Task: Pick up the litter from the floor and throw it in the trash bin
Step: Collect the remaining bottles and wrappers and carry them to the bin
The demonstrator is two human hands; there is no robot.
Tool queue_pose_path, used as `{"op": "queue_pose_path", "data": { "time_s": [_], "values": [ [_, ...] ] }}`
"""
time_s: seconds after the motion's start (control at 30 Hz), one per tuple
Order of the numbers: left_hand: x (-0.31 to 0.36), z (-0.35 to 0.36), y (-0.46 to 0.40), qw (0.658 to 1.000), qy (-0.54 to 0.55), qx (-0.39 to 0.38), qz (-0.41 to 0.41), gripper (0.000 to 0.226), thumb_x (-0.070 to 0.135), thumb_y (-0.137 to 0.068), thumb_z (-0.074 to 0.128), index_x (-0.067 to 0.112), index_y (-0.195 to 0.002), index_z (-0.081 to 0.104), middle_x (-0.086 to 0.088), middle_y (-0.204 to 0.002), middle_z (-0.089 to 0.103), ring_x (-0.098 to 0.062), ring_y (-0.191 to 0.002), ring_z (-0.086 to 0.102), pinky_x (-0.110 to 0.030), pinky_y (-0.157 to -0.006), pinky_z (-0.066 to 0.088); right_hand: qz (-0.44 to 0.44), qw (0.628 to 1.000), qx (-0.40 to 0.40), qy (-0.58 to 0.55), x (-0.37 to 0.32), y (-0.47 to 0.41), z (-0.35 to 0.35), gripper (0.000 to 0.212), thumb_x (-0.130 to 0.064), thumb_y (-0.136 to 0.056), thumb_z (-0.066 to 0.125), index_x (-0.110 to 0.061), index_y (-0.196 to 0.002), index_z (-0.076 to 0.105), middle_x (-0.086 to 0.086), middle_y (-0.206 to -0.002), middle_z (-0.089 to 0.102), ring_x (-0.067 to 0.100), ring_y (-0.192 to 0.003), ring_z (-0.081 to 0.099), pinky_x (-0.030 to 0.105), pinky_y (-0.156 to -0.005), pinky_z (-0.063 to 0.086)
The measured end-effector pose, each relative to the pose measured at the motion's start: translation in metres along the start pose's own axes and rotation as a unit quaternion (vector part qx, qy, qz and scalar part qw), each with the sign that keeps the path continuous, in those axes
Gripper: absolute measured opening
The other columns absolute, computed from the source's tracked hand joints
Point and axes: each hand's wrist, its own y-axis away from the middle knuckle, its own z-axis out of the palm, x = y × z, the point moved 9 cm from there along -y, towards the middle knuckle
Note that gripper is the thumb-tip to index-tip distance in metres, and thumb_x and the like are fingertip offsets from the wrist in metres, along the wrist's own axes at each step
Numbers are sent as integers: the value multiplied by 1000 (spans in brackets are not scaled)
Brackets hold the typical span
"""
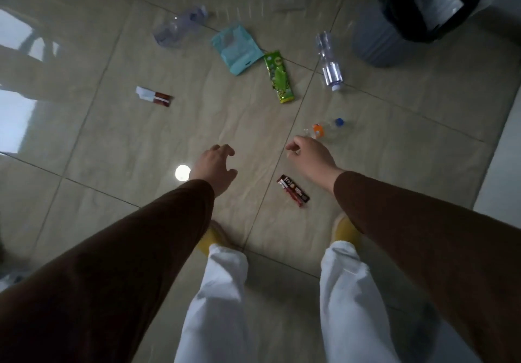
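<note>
Litter lies scattered on the beige tiled floor. A dark red wrapper (pixel 293 190) lies just below my right hand (pixel 310 157), whose fingers are curled and hold nothing. My left hand (pixel 215 166) hovers open over bare tile. Beyond my right hand lies a small clear bottle with a blue cap and orange label (pixel 328 128). Farther off are a green snack packet (pixel 279 76), a teal pouch (pixel 236 48), a clear bottle (pixel 329 61), a crushed bottle (pixel 180 25) and a red-and-white wrapper (pixel 154 96). The grey trash bin (pixel 375 44) with a black liner stands at the top right.
My legs in white trousers and yellow slippers (pixel 348 228) stand at the bottom middle. A pale wall or raised edge (pixel 504 165) runs along the right. Bright window reflections shine on the floor at the left.
</note>
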Motion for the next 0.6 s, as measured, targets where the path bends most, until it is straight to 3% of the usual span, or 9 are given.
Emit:
{"op": "queue_pose_path", "data": {
  "time_s": [0.17,0.3,0.6],
  "values": [
    [-89,-73,6,997,-81,-11,10,49,23,-82,69,20,-129,55,-4,-125,58,-27,-115,54,-41,-88,48,-22,1000,-14,10,-103,1,48,26,-16,-96,57,-14,-120,67,9,-125,66,27,-114,65,32,-92,48],
    [-135,-123,-13,996,-86,5,-6,49,22,-82,69,19,-129,55,-6,-125,58,-28,-115,54,-41,-89,48,-61,997,-28,31,-162,-16,62,29,-15,-96,56,-15,-123,65,7,-129,64,26,-116,63,34,-95,50],
    [-159,-164,-99,991,-124,-47,25,55,24,-79,71,22,-131,52,-1,-127,56,-24,-115,53,-38,-89,47,-40,998,-20,45,-196,-113,36,29,-13,-97,55,-13,-125,64,9,-131,64,28,-119,62,35,-96,49]
  ]
}}
